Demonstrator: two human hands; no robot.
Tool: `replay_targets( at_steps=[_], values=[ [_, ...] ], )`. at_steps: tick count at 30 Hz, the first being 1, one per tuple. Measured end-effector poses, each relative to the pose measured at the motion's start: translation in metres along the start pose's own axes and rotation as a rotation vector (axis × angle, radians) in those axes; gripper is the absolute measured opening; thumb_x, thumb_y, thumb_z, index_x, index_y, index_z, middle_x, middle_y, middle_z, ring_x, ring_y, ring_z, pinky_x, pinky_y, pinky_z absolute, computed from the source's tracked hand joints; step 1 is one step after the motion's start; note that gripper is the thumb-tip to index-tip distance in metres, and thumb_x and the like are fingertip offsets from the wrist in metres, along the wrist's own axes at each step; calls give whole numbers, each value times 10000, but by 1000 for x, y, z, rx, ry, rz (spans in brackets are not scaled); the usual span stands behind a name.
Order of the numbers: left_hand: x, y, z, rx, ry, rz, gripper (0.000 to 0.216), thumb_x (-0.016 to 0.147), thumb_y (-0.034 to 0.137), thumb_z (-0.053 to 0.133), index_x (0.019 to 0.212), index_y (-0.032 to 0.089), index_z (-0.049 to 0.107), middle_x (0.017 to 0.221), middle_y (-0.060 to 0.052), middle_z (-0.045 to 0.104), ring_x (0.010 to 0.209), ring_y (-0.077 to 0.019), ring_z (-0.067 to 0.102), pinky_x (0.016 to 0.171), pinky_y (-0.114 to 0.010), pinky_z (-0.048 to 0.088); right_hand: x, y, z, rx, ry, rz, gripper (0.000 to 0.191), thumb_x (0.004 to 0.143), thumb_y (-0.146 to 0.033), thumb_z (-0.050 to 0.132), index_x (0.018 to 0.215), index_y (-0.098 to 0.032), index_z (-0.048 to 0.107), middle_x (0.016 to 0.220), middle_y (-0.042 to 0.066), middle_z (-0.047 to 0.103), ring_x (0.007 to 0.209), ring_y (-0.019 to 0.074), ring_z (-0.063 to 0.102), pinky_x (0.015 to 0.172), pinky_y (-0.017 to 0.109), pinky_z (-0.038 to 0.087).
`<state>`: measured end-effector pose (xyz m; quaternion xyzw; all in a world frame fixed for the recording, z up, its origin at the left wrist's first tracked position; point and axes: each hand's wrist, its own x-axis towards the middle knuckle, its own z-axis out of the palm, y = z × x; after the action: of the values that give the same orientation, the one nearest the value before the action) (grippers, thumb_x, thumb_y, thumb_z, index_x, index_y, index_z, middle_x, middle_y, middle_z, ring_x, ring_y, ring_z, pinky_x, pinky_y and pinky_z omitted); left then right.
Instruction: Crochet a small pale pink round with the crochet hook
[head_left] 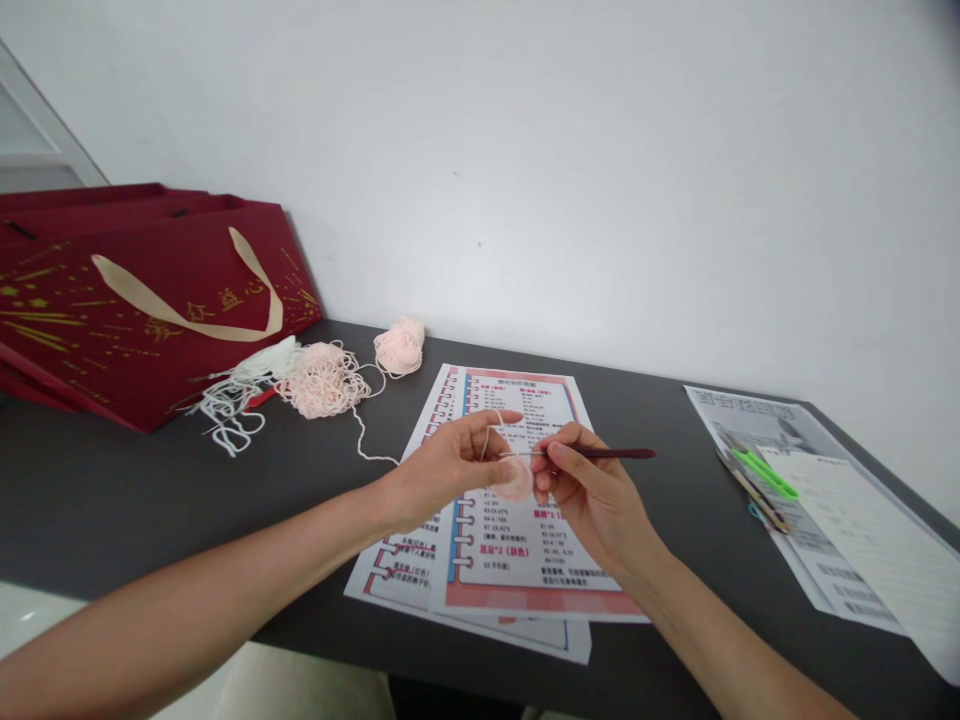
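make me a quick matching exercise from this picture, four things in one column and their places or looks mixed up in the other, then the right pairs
Column one
1. crochet hook
2. pink crochet piece
3. red gift bag
4. small yarn ball

Column two
a. on the table, right of the larger yarn heap
b. gold markings and a pale ribbon handle
c. between the two hands, over the printed sheets
d. dark red handle, held in the right hand

Right pairs: 1-d, 2-c, 3-b, 4-a
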<state>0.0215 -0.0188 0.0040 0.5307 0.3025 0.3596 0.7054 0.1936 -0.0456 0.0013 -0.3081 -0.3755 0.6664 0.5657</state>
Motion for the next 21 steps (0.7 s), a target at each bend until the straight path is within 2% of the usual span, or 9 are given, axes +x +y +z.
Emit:
replay_targets(
  at_steps=[8, 21],
  values=[
    [2, 4, -1, 38, 42, 0, 497, 729, 159, 681, 1197, 165, 516, 720, 50, 553, 667, -83, 521, 658, -244, 390, -1, -10, -10, -241, -42, -132, 60, 791, -187, 660, 741, -178, 629, 655, -3, 669, 530, 107, 590, 496, 228, 493],
    [1, 7, 0, 113, 90, 1, 476, 718, 180, 667, 1170, 149, 521, 676, 57, 535, 632, -92, 509, 634, -254, 376, -6, -6, -12, -557, -39, -300, 77, 852, -191, 588, 778, -203, 607, 669, -20, 637, 555, 114, 589, 536, 255, 479]
  ],
)
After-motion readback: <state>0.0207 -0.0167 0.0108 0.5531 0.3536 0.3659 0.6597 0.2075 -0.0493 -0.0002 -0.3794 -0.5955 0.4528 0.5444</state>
